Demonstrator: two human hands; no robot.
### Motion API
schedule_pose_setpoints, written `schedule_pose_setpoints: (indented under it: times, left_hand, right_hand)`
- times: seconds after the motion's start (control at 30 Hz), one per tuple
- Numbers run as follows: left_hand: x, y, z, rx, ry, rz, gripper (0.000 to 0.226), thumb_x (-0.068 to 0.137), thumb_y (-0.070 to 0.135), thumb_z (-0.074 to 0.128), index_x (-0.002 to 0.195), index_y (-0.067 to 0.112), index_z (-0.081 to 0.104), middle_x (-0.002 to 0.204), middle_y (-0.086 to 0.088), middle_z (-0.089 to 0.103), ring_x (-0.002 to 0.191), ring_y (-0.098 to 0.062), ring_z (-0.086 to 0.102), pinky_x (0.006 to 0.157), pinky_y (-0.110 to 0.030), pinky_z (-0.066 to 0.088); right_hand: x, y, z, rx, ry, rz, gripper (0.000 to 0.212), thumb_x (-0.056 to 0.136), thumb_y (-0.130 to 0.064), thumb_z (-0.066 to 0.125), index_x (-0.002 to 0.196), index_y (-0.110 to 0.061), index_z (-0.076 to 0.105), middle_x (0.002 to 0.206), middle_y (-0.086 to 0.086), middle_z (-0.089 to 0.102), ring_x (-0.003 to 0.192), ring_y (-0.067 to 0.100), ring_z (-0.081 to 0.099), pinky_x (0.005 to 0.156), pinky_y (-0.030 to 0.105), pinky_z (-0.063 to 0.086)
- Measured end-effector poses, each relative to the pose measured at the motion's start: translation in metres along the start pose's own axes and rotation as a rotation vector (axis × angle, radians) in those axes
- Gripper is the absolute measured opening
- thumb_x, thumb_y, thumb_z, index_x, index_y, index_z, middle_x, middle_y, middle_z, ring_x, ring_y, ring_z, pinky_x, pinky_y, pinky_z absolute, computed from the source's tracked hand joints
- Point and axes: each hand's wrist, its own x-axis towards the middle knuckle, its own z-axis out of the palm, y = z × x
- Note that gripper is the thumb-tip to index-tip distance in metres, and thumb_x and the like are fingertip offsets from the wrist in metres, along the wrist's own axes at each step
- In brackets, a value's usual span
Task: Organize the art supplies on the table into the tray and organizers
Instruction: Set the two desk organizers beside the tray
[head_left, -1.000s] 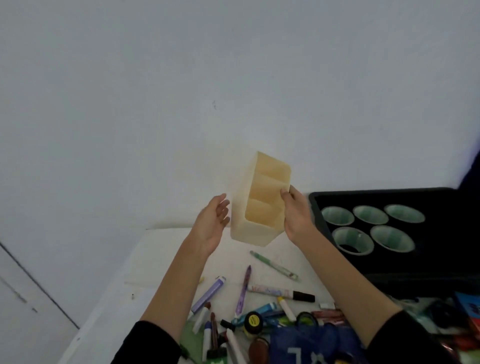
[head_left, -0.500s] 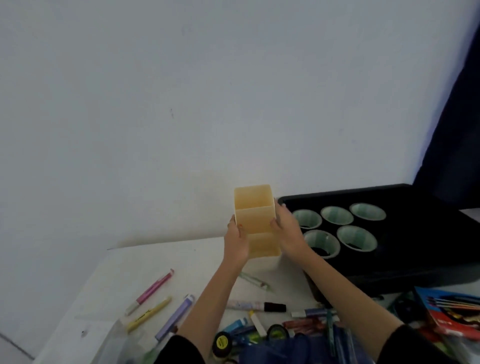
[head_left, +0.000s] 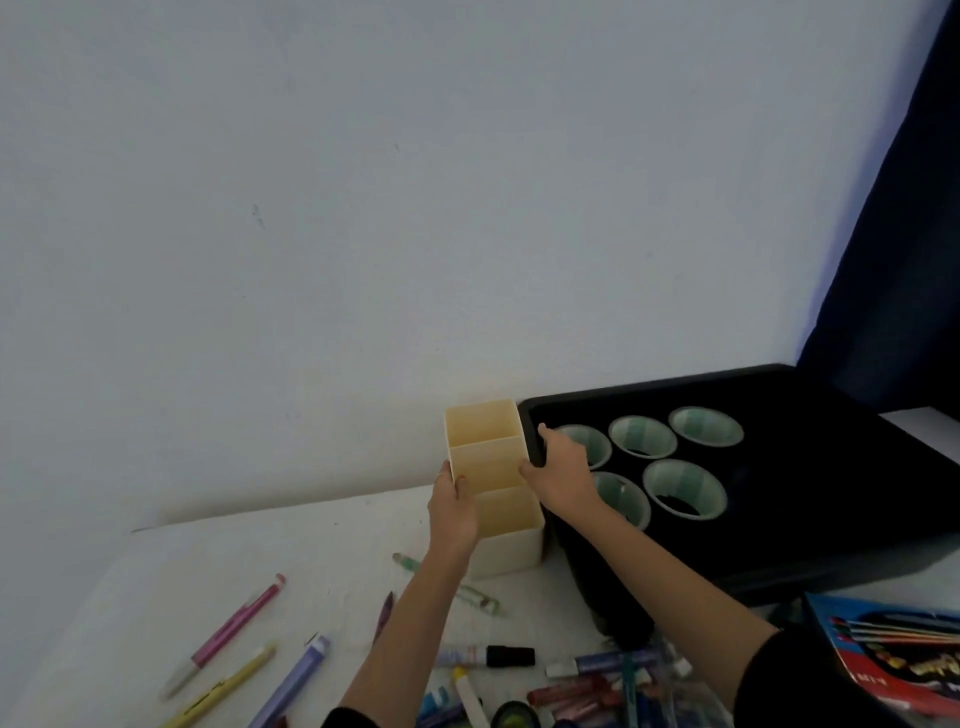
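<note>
As left hand (head_left: 452, 506) and right hand (head_left: 563, 467) curl fingers round the cream plastic three-compartment organizer (head_left: 491, 465), standing just left of the black plastic tray (head_left: 649, 387), placement looks finished: next, release and gather loose markers (head_left: 485, 656) in front of it.

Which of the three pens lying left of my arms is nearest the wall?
The pink pen; it lies farther back than the yellow pen and the purple marker beside it.

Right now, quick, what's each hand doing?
Left hand: grips the left wall of the cream organizer.
Right hand: curled between organizer and black tray; which it holds cannot be told.
</note>
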Motion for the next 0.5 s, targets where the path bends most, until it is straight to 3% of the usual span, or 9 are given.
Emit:
schedule_pose_setpoints:
  times: [0.07,0.17,0.33,0.5]
  left_hand:
    - [0.004,0.001,0.000,-0.018,0.000,-0.005,0.038,0.103,0.016,0.026,0.137,0.011,0.040,0.128,-0.010,0.053,0.115,-0.028,0.053,0.100,-0.047,0.044]
    - [0.010,0.004,-0.001,-0.021,-0.017,-0.003,0.039,0.103,0.018,0.026,0.139,0.011,0.038,0.130,-0.010,0.053,0.116,-0.028,0.053,0.100,-0.046,0.044]
    - [0.023,0.007,0.001,-0.022,-0.030,-0.012,0.041,0.103,0.021,0.026,0.141,0.010,0.035,0.133,-0.011,0.050,0.119,-0.029,0.051,0.101,-0.047,0.043]
    - [0.029,0.008,0.003,-0.017,-0.041,-0.007,0.041,0.103,0.024,0.025,0.141,0.012,0.035,0.132,-0.011,0.051,0.117,-0.027,0.051,0.101,-0.046,0.043]
  right_hand:
    - [0.004,-0.005,0.000,0.011,0.031,0.024,0.058,0.088,-0.016,0.060,0.139,0.001,0.038,0.133,0.016,0.052,0.122,0.030,0.050,0.093,0.034,0.044]
    - [0.010,-0.010,0.000,0.008,0.079,0.054,0.043,0.084,-0.013,0.062,0.123,0.004,0.051,0.118,0.020,0.060,0.106,0.032,0.058,0.089,0.042,0.048]
    - [0.017,-0.009,0.000,-0.023,0.108,0.089,0.042,0.083,-0.023,0.064,0.120,-0.005,0.054,0.101,0.011,0.065,0.093,0.026,0.061,0.083,0.040,0.050]
    - [0.021,-0.009,-0.001,0.008,0.128,0.121,0.042,0.080,-0.025,0.066,0.115,-0.003,0.057,0.106,0.012,0.065,0.099,0.028,0.060,0.084,0.039,0.049]
